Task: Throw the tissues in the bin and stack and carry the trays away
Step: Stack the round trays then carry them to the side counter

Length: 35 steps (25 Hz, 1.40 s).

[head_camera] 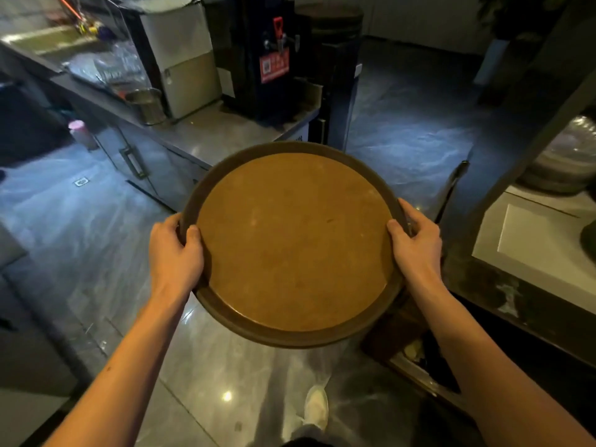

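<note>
A round brown tray (292, 243) with a dark raised rim is held level in front of me, above the floor. My left hand (175, 253) grips its left rim with the thumb over the edge. On the opposite rim my right hand (416, 243) holds it the same way. Nothing lies on the tray's surface. Whether more trays are stacked under it is hidden. No tissues are in view.
A steel counter (206, 133) runs from the far left to ahead, carrying a metal pot (146, 104), a grey appliance (180, 56) and a black water dispenser (267, 53). A dark counter with a white board (535, 246) stands at right. Glossy tiled floor (412, 133) lies ahead.
</note>
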{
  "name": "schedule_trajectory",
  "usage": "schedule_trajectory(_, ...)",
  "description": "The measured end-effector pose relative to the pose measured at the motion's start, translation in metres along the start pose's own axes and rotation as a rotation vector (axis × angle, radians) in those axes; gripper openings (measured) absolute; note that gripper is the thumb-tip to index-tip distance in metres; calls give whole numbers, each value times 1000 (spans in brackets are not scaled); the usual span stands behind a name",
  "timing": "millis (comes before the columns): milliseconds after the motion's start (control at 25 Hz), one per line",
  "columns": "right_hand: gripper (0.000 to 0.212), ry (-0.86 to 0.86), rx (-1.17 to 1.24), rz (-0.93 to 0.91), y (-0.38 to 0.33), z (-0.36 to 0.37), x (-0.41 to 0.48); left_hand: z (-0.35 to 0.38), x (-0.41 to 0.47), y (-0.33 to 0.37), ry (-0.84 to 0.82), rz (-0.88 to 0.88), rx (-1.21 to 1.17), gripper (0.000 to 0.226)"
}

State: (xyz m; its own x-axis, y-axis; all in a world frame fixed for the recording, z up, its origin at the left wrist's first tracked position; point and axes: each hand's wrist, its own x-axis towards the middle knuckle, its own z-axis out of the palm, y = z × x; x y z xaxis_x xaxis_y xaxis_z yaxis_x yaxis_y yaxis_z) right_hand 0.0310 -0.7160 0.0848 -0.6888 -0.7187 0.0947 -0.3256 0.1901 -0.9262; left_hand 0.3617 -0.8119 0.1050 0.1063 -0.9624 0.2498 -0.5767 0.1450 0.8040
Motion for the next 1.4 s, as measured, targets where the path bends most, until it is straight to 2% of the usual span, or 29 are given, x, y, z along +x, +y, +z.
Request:
schedule_trajectory(160,44,4,36,-23,-22,12,100,51,81,48,25,23,-87,15)
schedule_trajectory(320,45,63,99,1,-44,22,192,102,168,87,17,28,-114,29)
schedule_trajectory(680,43,241,70,34,-73,45,400,251,376,144,-152,64,-281,37)
schedule_trajectory(880,45,287,35,61,-92,52,514,326,474,190,-215,87,-330,21)
schedule_trajectory(1000,43,300,46,62,-94,58,585,373,515,211,-216,91,-327,26)
schedule_trajectory(1240,42,235,53,11,-68,77,759,479,592,243,-136,6,-324,18)
schedule_trajectory(1400,41,109,64,-47,-63,86,874,541,637,282,-27,-99,-365,27)
